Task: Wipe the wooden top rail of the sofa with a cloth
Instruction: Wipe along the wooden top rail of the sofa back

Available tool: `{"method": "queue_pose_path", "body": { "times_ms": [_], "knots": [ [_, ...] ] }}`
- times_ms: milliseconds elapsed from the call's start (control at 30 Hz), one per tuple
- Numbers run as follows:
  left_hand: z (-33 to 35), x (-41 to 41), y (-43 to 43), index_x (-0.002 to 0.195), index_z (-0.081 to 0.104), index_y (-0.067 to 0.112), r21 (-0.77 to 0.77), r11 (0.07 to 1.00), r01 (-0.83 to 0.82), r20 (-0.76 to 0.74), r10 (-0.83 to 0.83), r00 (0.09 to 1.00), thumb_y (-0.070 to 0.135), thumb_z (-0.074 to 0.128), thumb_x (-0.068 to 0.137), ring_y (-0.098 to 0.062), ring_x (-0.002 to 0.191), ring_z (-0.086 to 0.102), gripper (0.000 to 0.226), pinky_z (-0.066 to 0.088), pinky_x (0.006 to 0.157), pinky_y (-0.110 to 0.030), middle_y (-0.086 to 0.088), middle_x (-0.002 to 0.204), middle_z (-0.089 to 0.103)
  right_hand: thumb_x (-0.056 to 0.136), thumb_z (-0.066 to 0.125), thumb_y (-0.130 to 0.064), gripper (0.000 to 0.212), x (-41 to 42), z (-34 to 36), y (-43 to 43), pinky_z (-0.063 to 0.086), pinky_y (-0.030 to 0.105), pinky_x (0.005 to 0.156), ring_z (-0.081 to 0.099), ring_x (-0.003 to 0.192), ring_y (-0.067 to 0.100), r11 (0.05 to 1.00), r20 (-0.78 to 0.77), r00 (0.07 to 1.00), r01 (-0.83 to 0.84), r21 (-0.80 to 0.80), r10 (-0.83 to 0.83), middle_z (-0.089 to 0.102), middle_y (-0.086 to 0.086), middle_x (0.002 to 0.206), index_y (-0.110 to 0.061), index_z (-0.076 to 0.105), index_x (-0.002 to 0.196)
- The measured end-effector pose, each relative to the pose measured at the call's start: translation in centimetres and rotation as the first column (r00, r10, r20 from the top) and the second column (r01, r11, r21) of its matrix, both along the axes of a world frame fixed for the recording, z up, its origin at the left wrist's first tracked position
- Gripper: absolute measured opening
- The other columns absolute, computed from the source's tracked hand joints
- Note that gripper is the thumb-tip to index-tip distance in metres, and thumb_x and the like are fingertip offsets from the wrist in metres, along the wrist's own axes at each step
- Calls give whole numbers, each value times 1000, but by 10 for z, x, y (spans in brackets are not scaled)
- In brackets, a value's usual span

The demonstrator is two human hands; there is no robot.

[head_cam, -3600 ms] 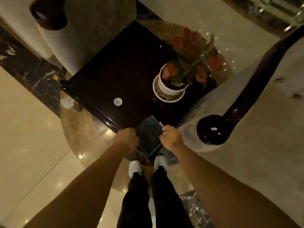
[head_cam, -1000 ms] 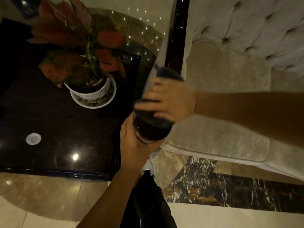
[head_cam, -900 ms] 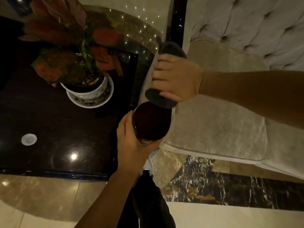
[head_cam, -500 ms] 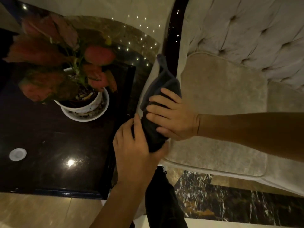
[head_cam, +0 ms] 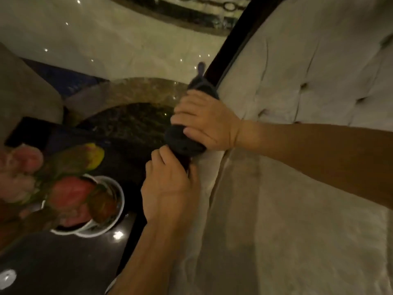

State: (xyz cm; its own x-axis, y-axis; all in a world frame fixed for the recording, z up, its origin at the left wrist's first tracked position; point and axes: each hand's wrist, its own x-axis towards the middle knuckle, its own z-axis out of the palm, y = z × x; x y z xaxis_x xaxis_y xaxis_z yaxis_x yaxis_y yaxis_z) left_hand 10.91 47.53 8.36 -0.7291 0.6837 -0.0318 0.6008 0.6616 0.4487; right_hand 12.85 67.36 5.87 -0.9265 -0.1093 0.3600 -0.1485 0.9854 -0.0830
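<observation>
The sofa's dark glossy wooden rail (head_cam: 231, 47) runs from the upper right down toward the middle, along the edge of the pale tufted sofa (head_cam: 308, 86). A dark grey cloth (head_cam: 180, 141) is wrapped over the rail. My right hand (head_cam: 207, 122) presses on it with fingers curled round the cloth and the rail. Just below, my left hand (head_cam: 168, 186) grips the lower end of the rail, fingertips touching the cloth's lower edge. The rail under both hands is hidden.
A potted plant with red and green leaves (head_cam: 70, 188) in a white pot stands on a dark glossy side table (head_cam: 53, 262) at the lower left, close to my left forearm. A small white disc (head_cam: 7, 277) lies on the table. Shiny marble floor (head_cam: 119, 43) lies beyond.
My right hand has slid the cloth further up along the rail, away from the rounded end. My left hand followed and holds the rail below the cloth. The view swung up and right.
</observation>
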Motion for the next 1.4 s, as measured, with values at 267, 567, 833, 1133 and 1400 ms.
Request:
{"method": "queue_pose_path", "body": {
  "times_ms": [267, 567, 833, 1133, 1400],
  "knots": [
    [2, -37, 112, 117, 44, 13, -115, 991, 73, -138, -89, 986, 49, 39, 97, -28, 109, 54, 41, 48, 71, -39, -8, 116, 56, 103, 26, -39, 44, -21, 34, 116, 36, 52, 105, 54, 92, 36, 885, 213, 913, 247, 394, -349, 62, 16, 98, -11, 60, 106],
    [18, -63, 277, 115, 43, 9, -115, 971, 211, -121, -225, 967, 39, 39, 100, -30, 110, 55, 34, 53, 74, -40, -11, 116, 57, 99, 36, -38, 39, -15, 83, 226, 41, 52, 94, 55, 91, 37, 812, 1, 876, 447, 374, -483, 64, 15, 98, -10, 63, 102],
    [74, -41, 412, 114, 45, 11, 61, 912, 406, -277, -375, 885, 41, 37, 96, -32, 95, 54, 35, 41, 66, -41, -13, 107, 56, 100, 27, -36, 42, 52, 117, 314, 43, 45, 81, 60, 90, 30, 468, -114, 483, 874, 130, -868, 68, 10, 99, -14, 63, 104],
    [88, 1, 482, 98, 49, 14, -30, 812, 583, -531, -507, 679, 33, 42, 94, -29, 71, 53, 21, 43, 59, -41, -10, 85, 58, 100, 28, -38, 42, 127, 148, 344, 39, 43, 77, 58, 80, 29, 385, 96, 377, 847, 367, -921, 68, 10, 87, -13, 61, 92],
    [96, -1, 484, 89, 51, 11, 0, 802, 597, -514, -512, 689, 27, 40, 94, -25, 65, 43, 19, 32, 54, -36, -8, 76, 53, 98, 49, -32, 23, 144, 223, 360, 30, 66, 97, 53, 86, 38, 337, 342, 115, -61, 939, -933, 55, 16, 78, -13, 64, 98]
  ]
}}
